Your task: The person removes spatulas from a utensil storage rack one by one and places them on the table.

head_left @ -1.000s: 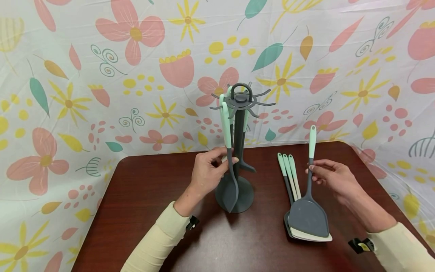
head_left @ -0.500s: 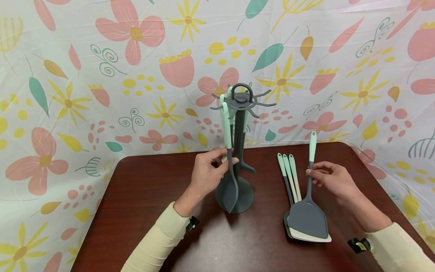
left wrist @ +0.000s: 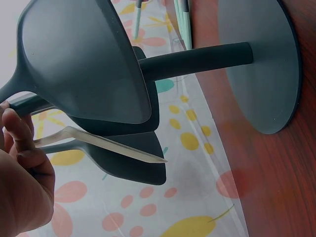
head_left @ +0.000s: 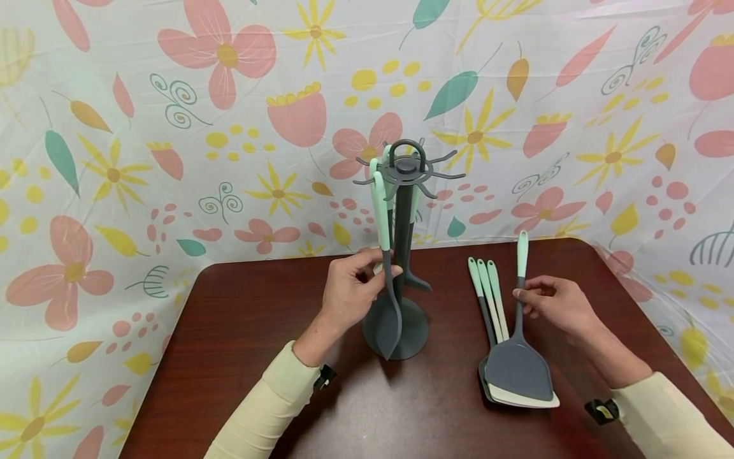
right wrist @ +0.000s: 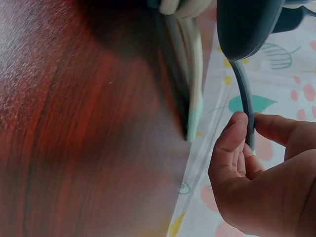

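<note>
In the head view, my left hand (head_left: 355, 287) grips the post (head_left: 404, 223) of a dark grey utensil stand. Several mint-handled utensils hang from its hooked top (head_left: 407, 171). A grey turner (head_left: 387, 325) hangs in front of that hand, and its blade (left wrist: 84, 59) fills the upper left wrist view. My right hand (head_left: 559, 305) pinches the shaft of another grey turner (head_left: 518, 370) between thumb and fingers. That turner's mint handle points up and away, and its broad blade overlaps a white-edged utensil (head_left: 530, 400) in a pile. In the right wrist view the fingertips close on the shaft (right wrist: 243, 89).
Below the turner, the pile's mint handles (head_left: 484, 271) lie side by side on the dark red-brown table (head_left: 258, 357). The stand's round base (head_left: 415, 335) rests mid-table. A flower-patterned cloth (head_left: 229, 159) hangs behind the table's back edge.
My right hand has moved slightly down and left, and the turner's handle end has sunk with it, its blade staying over the pile. My left hand and the stand have stayed put.
</note>
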Demonstrator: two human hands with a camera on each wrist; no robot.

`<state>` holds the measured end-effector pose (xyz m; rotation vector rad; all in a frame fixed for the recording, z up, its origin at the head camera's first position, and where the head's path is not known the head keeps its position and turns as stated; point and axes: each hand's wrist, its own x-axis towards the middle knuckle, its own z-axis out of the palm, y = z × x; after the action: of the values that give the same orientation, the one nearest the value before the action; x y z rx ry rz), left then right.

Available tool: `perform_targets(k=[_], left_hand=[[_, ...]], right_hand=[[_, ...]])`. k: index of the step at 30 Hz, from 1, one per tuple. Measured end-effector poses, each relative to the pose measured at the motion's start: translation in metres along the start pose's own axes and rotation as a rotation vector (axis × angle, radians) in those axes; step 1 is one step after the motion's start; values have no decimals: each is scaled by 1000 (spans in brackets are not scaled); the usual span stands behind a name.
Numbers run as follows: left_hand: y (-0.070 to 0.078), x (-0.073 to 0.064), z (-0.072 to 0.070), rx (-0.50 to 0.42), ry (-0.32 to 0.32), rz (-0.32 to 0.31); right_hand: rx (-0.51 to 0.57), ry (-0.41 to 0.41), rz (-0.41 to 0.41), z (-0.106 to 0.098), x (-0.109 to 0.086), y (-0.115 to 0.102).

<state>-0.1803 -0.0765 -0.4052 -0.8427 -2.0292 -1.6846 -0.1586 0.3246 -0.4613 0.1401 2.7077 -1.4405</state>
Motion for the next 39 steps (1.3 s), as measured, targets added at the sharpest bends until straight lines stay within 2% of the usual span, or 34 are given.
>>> perform_targets(k=[17, 24, 31, 39], left_hand=[[1, 1, 0, -9, -3, -1], [1, 1, -1, -6, -5, 6], [1, 2, 0, -3, -5, 5], [1, 0, 0, -3, -2, -9]], right_hand=[[-4, -48, 44, 11, 10, 8], [-63, -70, 33, 14, 11, 10], [-75, -95, 63, 13, 13, 11], [-27, -121, 90, 16, 13, 13]])
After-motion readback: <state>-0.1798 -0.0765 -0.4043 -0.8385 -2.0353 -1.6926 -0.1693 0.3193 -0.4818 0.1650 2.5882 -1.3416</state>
